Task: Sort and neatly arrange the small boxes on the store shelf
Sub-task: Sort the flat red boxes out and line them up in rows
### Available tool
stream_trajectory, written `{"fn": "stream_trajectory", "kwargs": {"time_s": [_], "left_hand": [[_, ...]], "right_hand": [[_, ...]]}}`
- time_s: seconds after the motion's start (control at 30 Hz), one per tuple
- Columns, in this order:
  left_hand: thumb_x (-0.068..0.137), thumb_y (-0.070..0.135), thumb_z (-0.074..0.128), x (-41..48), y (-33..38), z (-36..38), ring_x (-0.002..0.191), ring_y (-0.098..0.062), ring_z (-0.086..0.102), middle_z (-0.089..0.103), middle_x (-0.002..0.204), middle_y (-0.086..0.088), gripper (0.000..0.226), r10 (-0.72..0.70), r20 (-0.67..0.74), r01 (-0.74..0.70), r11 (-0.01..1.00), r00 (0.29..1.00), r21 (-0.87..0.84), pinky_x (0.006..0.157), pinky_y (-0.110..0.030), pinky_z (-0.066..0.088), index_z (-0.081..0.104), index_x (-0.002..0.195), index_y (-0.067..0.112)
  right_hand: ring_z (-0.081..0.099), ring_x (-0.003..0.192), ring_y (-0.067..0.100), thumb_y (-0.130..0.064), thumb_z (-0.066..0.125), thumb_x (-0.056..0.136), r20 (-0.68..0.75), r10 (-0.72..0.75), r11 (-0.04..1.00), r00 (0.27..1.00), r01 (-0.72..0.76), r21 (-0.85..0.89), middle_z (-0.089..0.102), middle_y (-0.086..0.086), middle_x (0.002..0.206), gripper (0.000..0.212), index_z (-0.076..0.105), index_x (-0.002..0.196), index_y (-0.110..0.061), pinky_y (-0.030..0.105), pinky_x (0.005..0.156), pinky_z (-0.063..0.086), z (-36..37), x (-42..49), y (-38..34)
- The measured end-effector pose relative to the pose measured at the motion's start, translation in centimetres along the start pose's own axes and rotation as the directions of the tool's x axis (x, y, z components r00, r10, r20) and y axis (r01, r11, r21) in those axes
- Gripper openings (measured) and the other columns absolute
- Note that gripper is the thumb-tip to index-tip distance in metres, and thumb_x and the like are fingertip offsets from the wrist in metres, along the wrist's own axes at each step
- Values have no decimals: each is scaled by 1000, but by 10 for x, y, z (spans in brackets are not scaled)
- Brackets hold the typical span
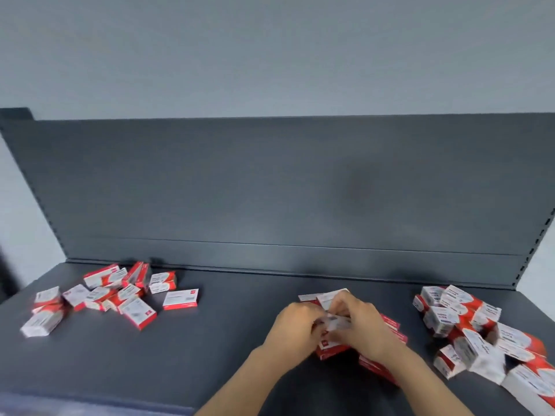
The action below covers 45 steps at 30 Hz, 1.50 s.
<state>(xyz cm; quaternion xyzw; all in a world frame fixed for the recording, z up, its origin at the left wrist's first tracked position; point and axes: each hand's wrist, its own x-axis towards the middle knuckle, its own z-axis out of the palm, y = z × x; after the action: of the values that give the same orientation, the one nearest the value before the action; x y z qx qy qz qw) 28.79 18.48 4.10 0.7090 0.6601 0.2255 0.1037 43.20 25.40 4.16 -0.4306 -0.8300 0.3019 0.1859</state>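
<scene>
Left hand and right hand are both pinching a blurry small box, fingers clamping its ends, right over the middle stack. A messy left pile and right pile are lying either side of that stack.

The dark grey shelf bears a stack of red-and-white boxes. Well apart from it lie a left heap and a right heap.

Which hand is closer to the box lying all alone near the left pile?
Left. The left hand sits to the right of the lone box, with bare shelf between. The right hand is farther right; both hold a small box between them.
</scene>
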Motion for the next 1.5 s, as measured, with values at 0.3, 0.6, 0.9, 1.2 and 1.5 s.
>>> {"fn": "stream_trajectory", "kwargs": {"time_s": [0.3,0.6,0.9,1.2,1.5], "left_hand": [[90,8,42,-18,1,7,113,-36,53,60,119,-21,31,-13,34,11,998,999,62,93,-49,47,62,109,-5],[94,22,48,-41,-42,-54,132,-26,40,45,143,-10,42,-127,-222,146,987,967,73,110,-32,31,47,133,7],[92,33,49,-116,-187,-125,126,-18,47,52,135,2,44,-388,-296,430,898,873,90,102,-27,39,45,133,20],[89,44,50,-189,-328,-176,111,-16,52,59,116,3,36,-650,-430,731,681,627,37,84,-27,46,51,116,19],[81,60,53,-195,-364,-183,115,-16,50,58,118,1,59,-698,-441,787,617,565,32,88,-27,47,48,122,17]], "right_hand": [[61,77,7,-13,84,59,18,-51,993,999,53,-106,68,-9,81,39,60,75,-39,14,65,44,4,-4,11],[58,75,0,-37,76,71,-116,-322,941,940,304,-145,62,-17,83,19,61,81,-33,30,76,51,0,19,-63],[58,100,9,-33,68,80,67,-403,908,913,408,-90,58,-13,104,33,58,108,-21,24,86,46,148,74,-176],[47,117,15,-40,55,87,123,-248,933,961,271,-238,52,-2,124,41,45,122,-20,25,90,41,275,106,-272],[41,123,16,-47,56,86,46,-178,915,983,182,-359,43,0,133,56,39,130,-18,25,97,40,303,122,-283]]}}
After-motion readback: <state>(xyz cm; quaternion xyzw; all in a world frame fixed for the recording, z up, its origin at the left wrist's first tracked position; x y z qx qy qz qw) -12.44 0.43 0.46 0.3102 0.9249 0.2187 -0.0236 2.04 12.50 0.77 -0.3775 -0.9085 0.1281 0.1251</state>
